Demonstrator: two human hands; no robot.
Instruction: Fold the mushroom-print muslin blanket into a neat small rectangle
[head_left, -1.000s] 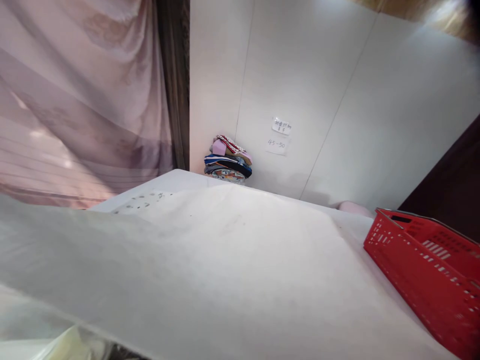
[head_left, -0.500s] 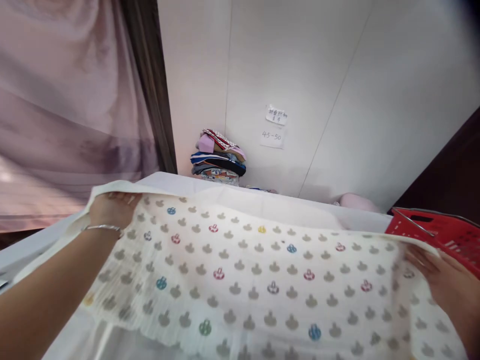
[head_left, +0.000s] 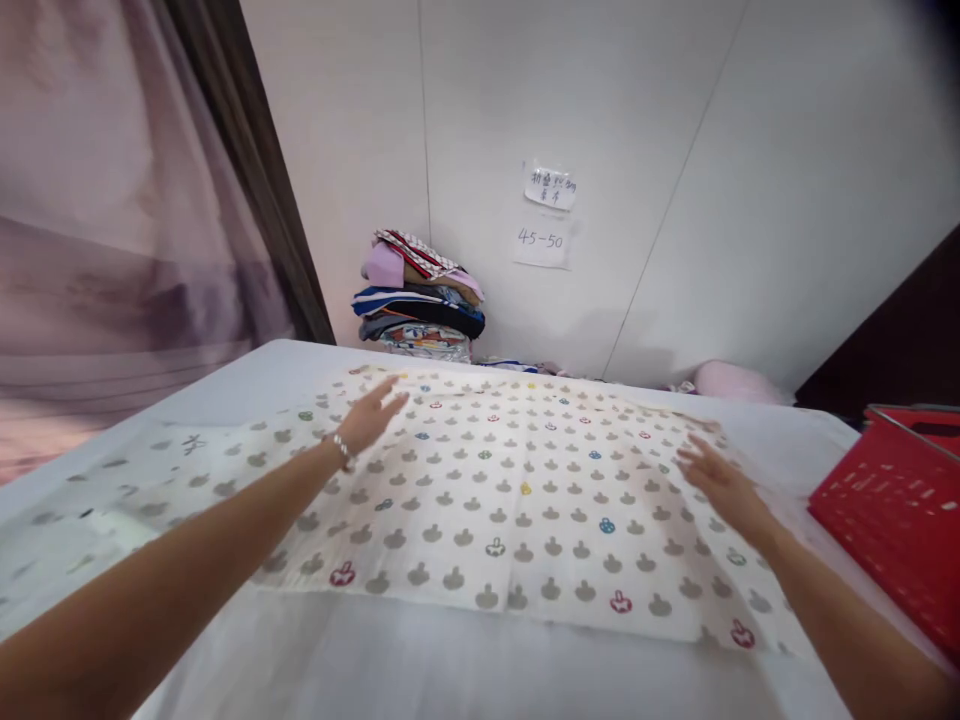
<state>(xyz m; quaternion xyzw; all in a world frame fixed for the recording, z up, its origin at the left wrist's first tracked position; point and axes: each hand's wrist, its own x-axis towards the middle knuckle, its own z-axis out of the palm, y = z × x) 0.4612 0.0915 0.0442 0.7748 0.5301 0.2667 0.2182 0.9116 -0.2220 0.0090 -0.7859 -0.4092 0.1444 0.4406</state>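
Note:
A white cloth printed with grey, red, blue, green and yellow mushroom shapes lies spread over the white-covered table. My left hand, with a bracelet at the wrist, is over the cloth's far left part, its fingers apart and nothing in them. Over the far right part is my right hand, fingers spread and also holding nothing. Whether either palm touches the fabric I cannot tell. On the left the cloth runs on past my forearm.
Folded fabrics are stacked behind the table against the white wall. A red plastic basket stands at the right edge. Handwritten paper notes hang on the wall. A pinkish curtain drapes at the left.
Both hands have let go of the cloth's far edge and moved closer together. The cloth, held up before, now lies flat on the table. The view has shifted slightly.

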